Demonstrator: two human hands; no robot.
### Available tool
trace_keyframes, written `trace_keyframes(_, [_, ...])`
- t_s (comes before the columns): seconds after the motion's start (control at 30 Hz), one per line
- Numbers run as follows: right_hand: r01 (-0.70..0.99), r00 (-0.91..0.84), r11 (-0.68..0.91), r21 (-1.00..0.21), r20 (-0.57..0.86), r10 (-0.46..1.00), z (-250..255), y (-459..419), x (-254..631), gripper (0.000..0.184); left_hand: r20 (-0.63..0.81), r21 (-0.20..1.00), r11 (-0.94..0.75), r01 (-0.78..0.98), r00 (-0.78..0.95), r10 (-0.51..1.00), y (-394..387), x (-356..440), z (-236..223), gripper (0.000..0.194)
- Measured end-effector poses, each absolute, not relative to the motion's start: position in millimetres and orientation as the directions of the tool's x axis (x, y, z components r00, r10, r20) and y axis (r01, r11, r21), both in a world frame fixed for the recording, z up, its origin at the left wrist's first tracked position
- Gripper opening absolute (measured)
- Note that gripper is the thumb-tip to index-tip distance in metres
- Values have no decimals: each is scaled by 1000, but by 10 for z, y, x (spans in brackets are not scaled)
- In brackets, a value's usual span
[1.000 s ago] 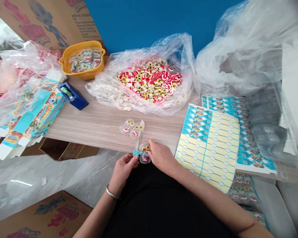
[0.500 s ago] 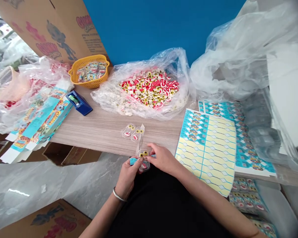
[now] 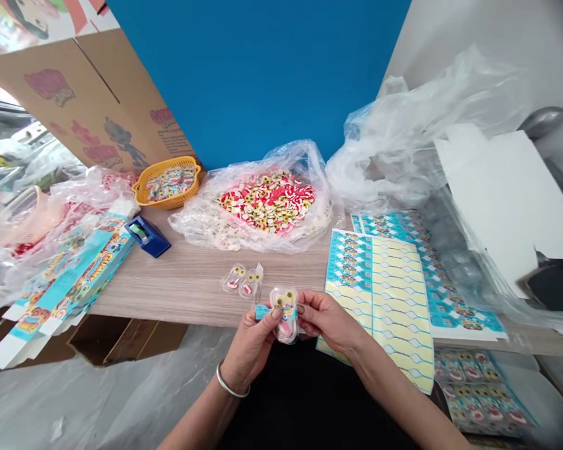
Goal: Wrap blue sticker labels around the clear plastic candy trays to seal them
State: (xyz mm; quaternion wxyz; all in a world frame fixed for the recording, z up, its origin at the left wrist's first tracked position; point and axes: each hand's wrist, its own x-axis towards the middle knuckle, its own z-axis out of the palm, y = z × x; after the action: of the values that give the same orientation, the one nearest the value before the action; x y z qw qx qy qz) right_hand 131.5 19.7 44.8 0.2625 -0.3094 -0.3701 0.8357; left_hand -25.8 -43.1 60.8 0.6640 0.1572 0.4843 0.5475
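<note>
Clear plastic gummy pack (image 3: 285,315), eyeball candy inside, held in the air above the near edge of the pale woodgrain worktop (image 3: 192,294). Left hand (image 3: 248,350) pinches its left side, with a blue printed label strip (image 3: 263,311) under the thumb. Right hand (image 3: 328,322) pinches the right side, fingers closed on the edge. Silver bangle (image 3: 232,382) on left wrist.

Clock from the pack, 12 away from the person: two similar packs (image 3: 237,278) lie at 10, near. Blue tape dispenser (image 3: 147,236) at 10, further out. Yellow plastic basket (image 3: 166,184) at 11. Clear bag of red-and-white gummies (image 3: 267,203) at 12. Blue-and-yellow label sheet (image 3: 375,294) at 2–3, its lower corner just under the right hand. Flat printed cartons (image 3: 70,281) at 9.
</note>
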Motion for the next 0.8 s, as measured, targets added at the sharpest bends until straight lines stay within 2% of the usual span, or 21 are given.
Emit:
trace_keyframes(0.1, [-284,-702,-610,-740,-273,658,460,154,1303,41,-459,728,387,-566,18,888,-401,-180,644,26])
trace_keyframes(0.2, [-334,-697,-628,-703,-264,667,448,117,1286,41,-440,738,381,-557,30,897,-394,-140,649,23])
trace_keyframes(0.43, [-283,-597,-643,-712,-393,699,342,147,1245,46,-451,746,353,-565,-38,892,-349,-108,595,24])
trace_keyframes(0.5, [-253,-495,-557,-791,-388,777,359,185,1281,42,-443,782,310,-541,-133,886,-312,-104,572,23])
trace_keyframes(0.57, [-201,-383,-410,-890,-314,869,401,216,1331,36,-427,827,280,-488,-219,877,-275,-89,550,24])
trace_keyframes(0.67, [-76,-362,-209,-975,-168,917,457,228,1392,29,-403,873,292,-390,-238,884,-238,-47,542,27])
trace_keyframes(0.73, [-15,-380,-151,-988,-134,915,466,225,1419,27,-393,891,315,-328,-206,896,-225,-33,558,31])
trace_keyframes(0.8, [-6,-357,-167,-986,-154,921,456,226,1449,27,-372,907,308,-288,-205,905,-215,-57,583,32])
